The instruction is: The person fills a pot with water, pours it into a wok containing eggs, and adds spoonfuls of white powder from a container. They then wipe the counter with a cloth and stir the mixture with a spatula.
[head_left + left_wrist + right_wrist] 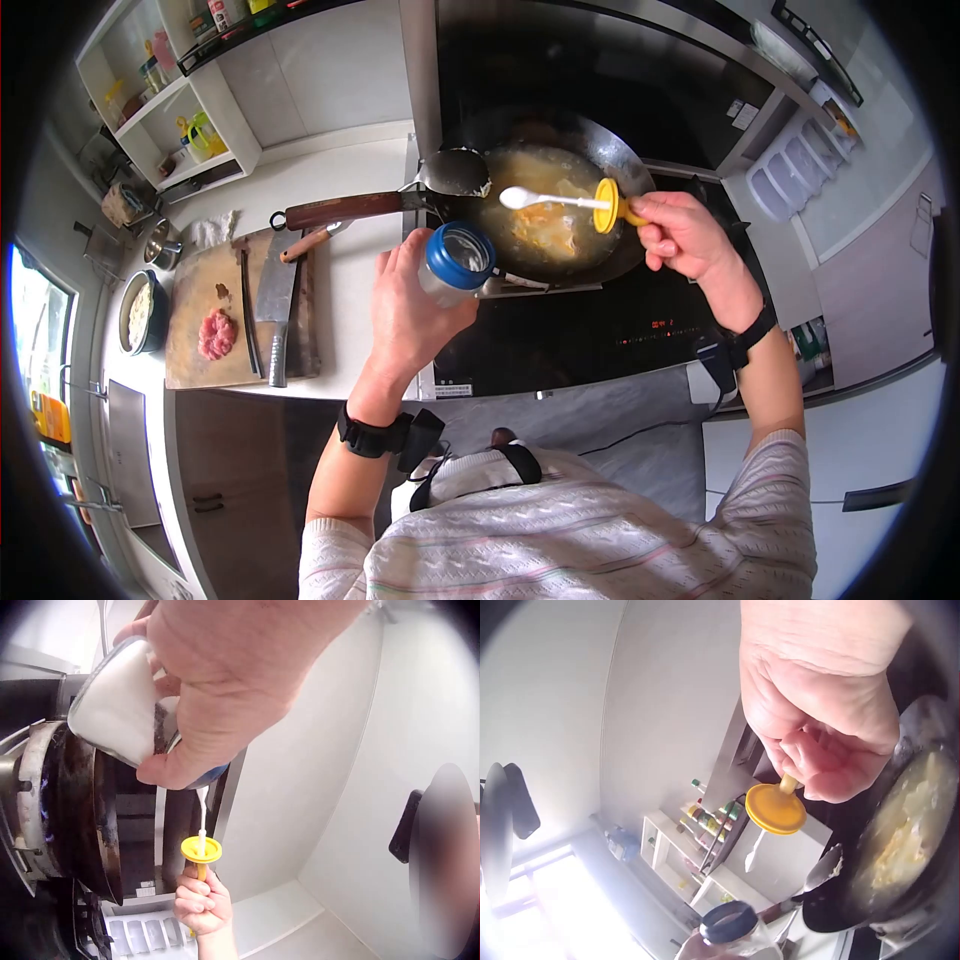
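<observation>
My left hand [405,318] grips a clear seasoning jar [116,705] by its side; its blue rim [461,256] is uncovered, and white powder shows inside. Between thumb and fingers, my right hand [688,238] pinches the handle of a yellow lid [606,206]. From that lid a small white spoon [555,200] sticks out to the left, with white powder in its bowl. It is over a wok [610,150] of cloudy broth, in which yellow and white pieces of egg [540,228] float. Left of the wok, the jar is held above the hob's edge.
A ladle [455,174] leans at the wok's left rim, beside the wok's wooden handle [340,210]. On the counter, a cutting board [190,290] bears pink minced meat [216,334], dark chopsticks [248,310] and a cleaver [276,285]. A dark pot [152,335] stands farther left.
</observation>
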The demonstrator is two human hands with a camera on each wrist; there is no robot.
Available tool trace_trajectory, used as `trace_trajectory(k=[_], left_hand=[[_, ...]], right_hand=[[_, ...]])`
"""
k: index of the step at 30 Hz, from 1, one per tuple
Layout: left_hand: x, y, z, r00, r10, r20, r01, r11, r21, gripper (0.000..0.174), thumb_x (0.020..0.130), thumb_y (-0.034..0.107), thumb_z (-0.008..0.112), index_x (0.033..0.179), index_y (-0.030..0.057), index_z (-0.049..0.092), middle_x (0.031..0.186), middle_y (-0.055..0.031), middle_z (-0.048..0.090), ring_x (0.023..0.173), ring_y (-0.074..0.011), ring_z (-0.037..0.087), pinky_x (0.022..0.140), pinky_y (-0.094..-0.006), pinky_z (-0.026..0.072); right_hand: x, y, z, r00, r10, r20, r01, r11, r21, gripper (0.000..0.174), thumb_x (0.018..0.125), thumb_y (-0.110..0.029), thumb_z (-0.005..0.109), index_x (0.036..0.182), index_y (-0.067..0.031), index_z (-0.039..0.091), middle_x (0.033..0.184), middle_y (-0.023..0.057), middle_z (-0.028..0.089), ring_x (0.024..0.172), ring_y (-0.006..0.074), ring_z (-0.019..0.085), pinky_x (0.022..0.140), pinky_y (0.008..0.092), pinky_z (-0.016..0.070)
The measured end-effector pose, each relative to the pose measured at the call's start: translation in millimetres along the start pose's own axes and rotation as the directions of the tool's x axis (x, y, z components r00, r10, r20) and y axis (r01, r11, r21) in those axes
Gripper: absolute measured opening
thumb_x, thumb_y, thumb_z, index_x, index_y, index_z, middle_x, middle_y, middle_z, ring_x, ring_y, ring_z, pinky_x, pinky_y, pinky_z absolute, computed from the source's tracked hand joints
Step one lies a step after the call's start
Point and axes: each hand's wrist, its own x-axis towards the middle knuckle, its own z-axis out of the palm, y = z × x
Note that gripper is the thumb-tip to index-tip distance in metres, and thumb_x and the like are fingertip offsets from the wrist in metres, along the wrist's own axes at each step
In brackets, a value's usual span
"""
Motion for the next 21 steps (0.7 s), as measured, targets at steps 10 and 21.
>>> trace_trajectory(k=[10,21], left_hand=[[-21,1,-13,1.0,-0.008,0.009,0.009,0.998,-0.06,0.066,0.052,0.011,0.071,0.114,0.0046,0.048,0.104,-0.0154,0.057,0.098,-0.0355,0.048,0.086,-0.0425,0.0418],[-31,-5,-22,1.0,-0.018,0.001,0.018,0.996,-0.085,0.062,0.052,0.012,0.071,0.109,0.0057,0.049,0.1,-0.0132,0.057,0.097,-0.0333,0.049,0.085,-0.0412,0.0421]], right_hand=[[66,-2,-42,0.935,-0.111,-0.336,-0.02,0.931,-0.363,0.022,0.084,-0.023,0.059,0.07,-0.0069,0.053,0.057,-0.0031,0.047,0.04,0.0048,0.04,0.039,0.0225,0.0422],[75,-10,-81,0.817,-0.163,-0.553,-0.094,0.909,-0.407,0.023,0.085,-0.023,0.059,0.07,-0.0067,0.053,0.057,-0.0019,0.046,0.045,0.0059,0.042,0.041,0.0239,0.0431]])
